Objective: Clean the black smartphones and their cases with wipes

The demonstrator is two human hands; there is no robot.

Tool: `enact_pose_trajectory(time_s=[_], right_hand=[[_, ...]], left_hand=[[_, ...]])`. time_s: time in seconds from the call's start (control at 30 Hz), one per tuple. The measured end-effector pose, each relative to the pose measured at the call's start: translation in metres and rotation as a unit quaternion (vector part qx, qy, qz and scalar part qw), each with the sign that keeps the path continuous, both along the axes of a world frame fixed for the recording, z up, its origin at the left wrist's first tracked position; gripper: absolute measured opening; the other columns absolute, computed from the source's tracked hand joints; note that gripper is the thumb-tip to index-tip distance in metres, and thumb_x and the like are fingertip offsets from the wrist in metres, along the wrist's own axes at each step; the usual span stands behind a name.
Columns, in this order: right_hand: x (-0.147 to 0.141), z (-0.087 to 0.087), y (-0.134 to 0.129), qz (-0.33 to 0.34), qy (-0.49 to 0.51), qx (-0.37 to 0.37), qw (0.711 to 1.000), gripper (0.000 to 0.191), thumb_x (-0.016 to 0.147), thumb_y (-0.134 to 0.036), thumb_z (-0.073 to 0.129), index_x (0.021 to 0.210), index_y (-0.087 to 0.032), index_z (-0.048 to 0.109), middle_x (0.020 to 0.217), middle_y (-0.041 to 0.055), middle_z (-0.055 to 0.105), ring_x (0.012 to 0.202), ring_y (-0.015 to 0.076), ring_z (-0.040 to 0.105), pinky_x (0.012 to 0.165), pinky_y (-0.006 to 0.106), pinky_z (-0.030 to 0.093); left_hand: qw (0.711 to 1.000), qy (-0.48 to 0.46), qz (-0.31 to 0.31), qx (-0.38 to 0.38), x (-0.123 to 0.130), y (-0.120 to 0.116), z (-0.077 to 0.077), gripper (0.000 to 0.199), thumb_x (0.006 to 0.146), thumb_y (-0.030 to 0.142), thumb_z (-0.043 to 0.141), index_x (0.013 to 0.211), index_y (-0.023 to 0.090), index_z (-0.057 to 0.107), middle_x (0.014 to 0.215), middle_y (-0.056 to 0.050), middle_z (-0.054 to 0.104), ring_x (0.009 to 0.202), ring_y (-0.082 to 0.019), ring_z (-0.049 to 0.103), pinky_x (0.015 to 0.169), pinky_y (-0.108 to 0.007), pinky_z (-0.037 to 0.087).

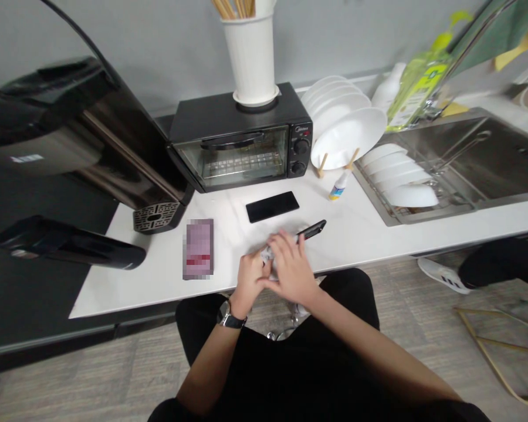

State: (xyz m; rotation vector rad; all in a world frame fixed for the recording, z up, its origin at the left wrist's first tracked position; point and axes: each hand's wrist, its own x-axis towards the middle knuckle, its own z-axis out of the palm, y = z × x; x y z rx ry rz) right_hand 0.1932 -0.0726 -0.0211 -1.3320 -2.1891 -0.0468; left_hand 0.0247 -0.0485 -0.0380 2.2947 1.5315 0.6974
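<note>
My left hand, with a watch on the wrist, has its fingers curled around a small whitish-grey crumpled piece, perhaps a cloth or wipe. My right hand meets it from the other side, fingers bent over the same piece, which they mostly cover. Just beyond my right fingertips lies a slim black object that looks like a phone case. Farther back, a flat black phone-shaped slab rests on the counter. A small spray bottle with a blue and yellow label stands to the right.
A pinkish blurred packet lies at left, near a dark bottle and a black drink machine. Behind stand a toaster oven and white plates. Bowls sit at the sink. Another person's shoe shows at right.
</note>
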Motion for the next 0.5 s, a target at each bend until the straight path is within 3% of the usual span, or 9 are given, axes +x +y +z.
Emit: enact_pose_trajectory(time_s=[0.07,0.13,0.23,0.3,0.4,0.5], right_hand=[[-0.006,-0.002,-0.006,0.087,-0.041,-0.001,0.995,0.085,0.103,-0.073,0.036,0.159,-0.009,0.04,0.159,0.0213,0.05,0.155,0.0353,0.035,0.13,0.061,0.012],[0.012,-0.001,0.001,0.089,-0.054,0.002,0.995,0.08,0.104,-0.069,0.038,0.161,-0.014,0.038,0.159,0.0193,0.052,0.151,0.0341,0.041,0.13,0.062,0.011],[0.055,0.002,0.025,-0.035,-0.015,0.015,0.999,0.071,0.106,-0.065,0.037,0.149,-0.01,0.05,0.146,0.0229,0.061,0.141,0.0364,0.051,0.129,0.066,0.013],[0.063,0.003,0.034,-0.114,0.02,0.021,0.993,0.071,0.105,-0.065,0.037,0.142,-0.006,0.052,0.142,0.0266,0.061,0.143,0.0404,0.048,0.126,0.068,0.017],[0.031,-0.001,0.023,-0.115,0.034,0.014,0.993,0.081,0.104,-0.067,0.037,0.152,-0.002,0.041,0.155,0.0304,0.049,0.157,0.0454,0.026,0.123,0.073,0.021],[-0.004,-0.004,0.0,0.005,-0.011,-0.014,1.0,0.081,0.105,-0.061,0.038,0.161,-0.003,0.031,0.165,0.0257,0.04,0.161,0.0397,0.018,0.126,0.067,0.02]], left_hand=[[1.0,0.023,-0.004,-0.006,-0.003,0.001,-0.003,0.018,0.091,0.011,0.057,0.086,0.014,0.075,0.074,-0.01,0.076,0.063,-0.022,0.071,0.065,-0.03,0.056],[1.0,0.022,0.001,-0.003,-0.003,0.001,-0.002,0.019,0.091,0.011,0.058,0.082,0.015,0.074,0.074,-0.01,0.076,0.065,-0.023,0.072,0.066,-0.03,0.056],[1.0,-0.027,0.012,0.007,0.0,-0.002,0.005,0.017,0.101,0.022,0.059,0.099,0.017,0.075,0.082,-0.008,0.079,0.073,-0.022,0.076,0.069,-0.028,0.056],[0.998,-0.061,0.01,0.008,0.004,-0.003,0.009,0.02,0.104,0.029,0.058,0.112,0.019,0.073,0.089,-0.007,0.081,0.074,-0.021,0.077,0.069,-0.027,0.056],[0.999,-0.047,0.014,0.006,0.004,-0.002,0.008,0.018,0.101,0.023,0.059,0.109,0.017,0.074,0.086,-0.007,0.08,0.07,-0.021,0.076,0.068,-0.028,0.056],[1.0,0.0,0.023,-0.001,0.001,0.001,0.002,0.017,0.089,0.009,0.06,0.092,0.015,0.076,0.077,-0.008,0.077,0.064,-0.021,0.072,0.067,-0.029,0.057]])
